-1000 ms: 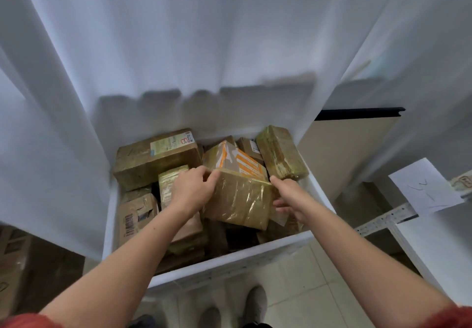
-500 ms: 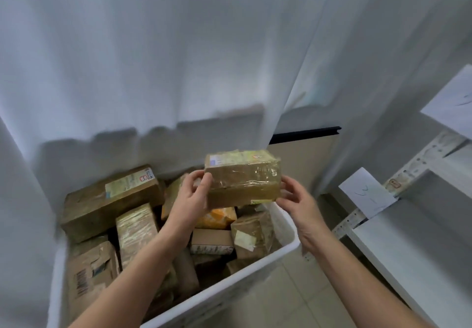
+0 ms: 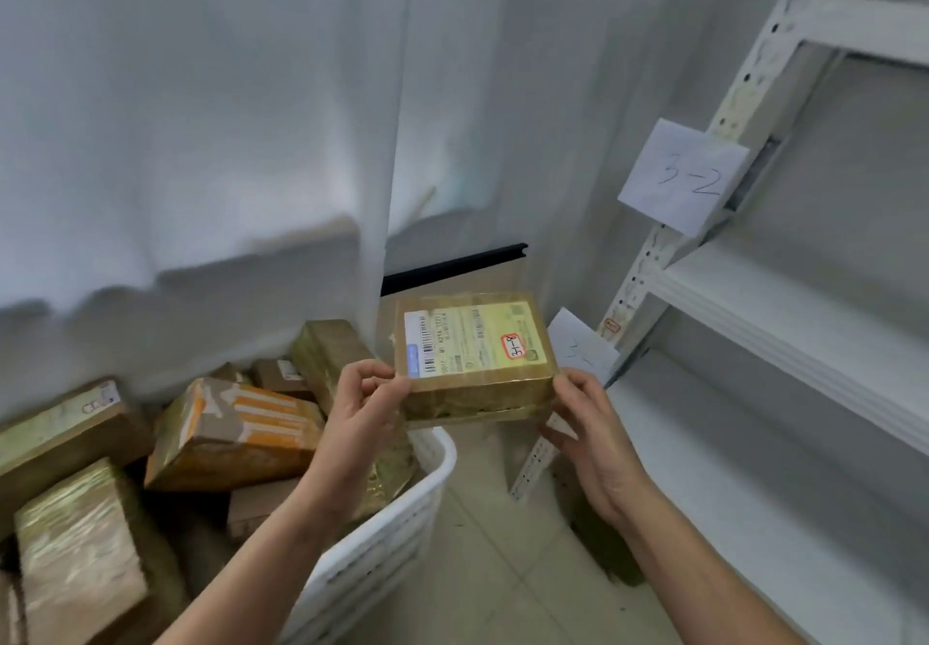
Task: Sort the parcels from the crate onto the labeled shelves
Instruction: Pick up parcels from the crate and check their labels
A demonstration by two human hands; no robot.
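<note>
A taped brown parcel (image 3: pixel 472 358) is held up in front of me, label side up, with a red sticker that seems to read 3-1-8. My left hand (image 3: pixel 364 405) pinches its left edge and my right hand (image 3: pixel 585 423) grips its right corner. The white slatted crate (image 3: pixel 397 519) sits at the lower left with several brown parcels inside, among them an orange-striped box (image 3: pixel 236 433). A white metal shelf rack (image 3: pixel 784 322) stands at the right, with a paper label reading 3-2 (image 3: pixel 683 177) on its post and a second paper label (image 3: pixel 583 350) lower down, partly hidden by the parcel.
White curtains (image 3: pixel 226 116) hang behind the crate. A black-edged beige panel (image 3: pixel 452 267) shows behind the parcel. The floor (image 3: pixel 492 569) between crate and rack is pale tile. The visible shelf boards hold nothing.
Both hands lifted the parcel out of the crate, carried it rightward toward the rack and tilted its label up to face me. My view turned right, bringing the shelves in.
</note>
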